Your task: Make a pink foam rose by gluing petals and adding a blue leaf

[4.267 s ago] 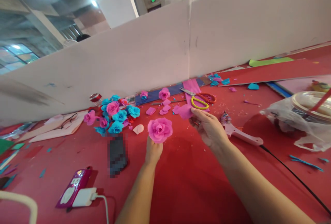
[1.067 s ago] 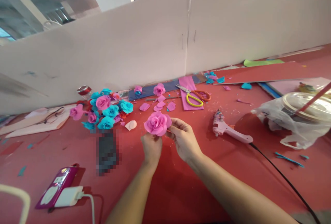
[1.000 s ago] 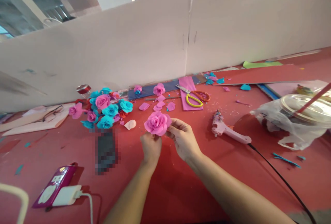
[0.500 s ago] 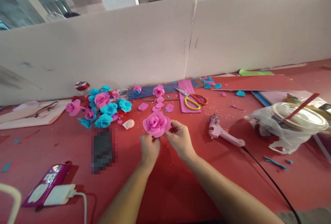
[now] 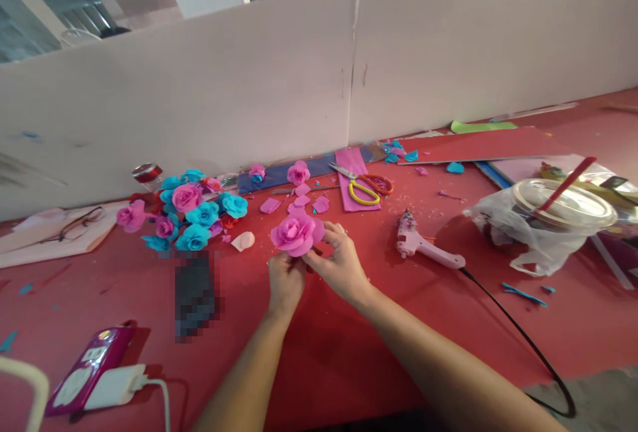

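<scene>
A pink paper rose (image 5: 297,232) is held up over the red table between both hands. My left hand (image 5: 286,282) is closed under the bloom, its fingers partly hidden beneath the petals. My right hand (image 5: 341,259) pinches at the underside and right edge of the rose, thumb toward the centre. Just beyond the flower lie loose pink petals (image 5: 270,206). Scissors (image 5: 363,191) with yellow and orange handles rest on a strip of pink crepe paper (image 5: 351,161). To the right lies a pink glue gun (image 5: 428,249) with a black cord.
A bunch of blue, pink and red paper flowers (image 5: 202,213) is at the left, with glasses (image 5: 74,224) on paper behind. A blurred dark object (image 5: 195,296) and a purple device (image 5: 90,369) lie nearer. A lidded bowl in plastic (image 5: 563,206) stands right; a white partition (image 5: 249,86) runs behind.
The view has swung slightly, shifting the table's things a little left. Both hands keep hold of the rose, and my right fingers have moved slightly farther under its edge.
</scene>
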Tool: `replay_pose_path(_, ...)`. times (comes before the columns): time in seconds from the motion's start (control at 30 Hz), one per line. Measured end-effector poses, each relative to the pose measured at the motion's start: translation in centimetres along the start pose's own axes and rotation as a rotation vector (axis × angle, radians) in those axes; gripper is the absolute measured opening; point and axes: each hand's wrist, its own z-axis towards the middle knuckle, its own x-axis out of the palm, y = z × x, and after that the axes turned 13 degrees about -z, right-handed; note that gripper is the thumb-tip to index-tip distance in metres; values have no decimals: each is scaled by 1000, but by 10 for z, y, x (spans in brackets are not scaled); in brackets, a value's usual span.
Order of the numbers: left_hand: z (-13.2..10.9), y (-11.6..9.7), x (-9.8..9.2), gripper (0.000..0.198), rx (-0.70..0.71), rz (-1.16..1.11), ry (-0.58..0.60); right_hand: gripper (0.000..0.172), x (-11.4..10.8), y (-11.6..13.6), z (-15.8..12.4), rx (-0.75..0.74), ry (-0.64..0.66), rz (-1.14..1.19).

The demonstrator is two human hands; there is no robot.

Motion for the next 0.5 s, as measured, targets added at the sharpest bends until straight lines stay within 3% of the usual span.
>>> replay_pose_path(0.13,2,-5,4,10,-96,-221,63,22,-3,2,1,6,23,-14)
replay_pose_path(0.23,5,-12,6,13,-239,-424,39,33,-6,3,1,66,88,71)
replay_pose_path(0.33,7,-15,6,19,-301,-492,-26,27,-7,2,1,103,112,109)
replay_pose_path(0.5,6,-13,5,18,-357,-525,-62,14,-8,-1,2,149,14,99)
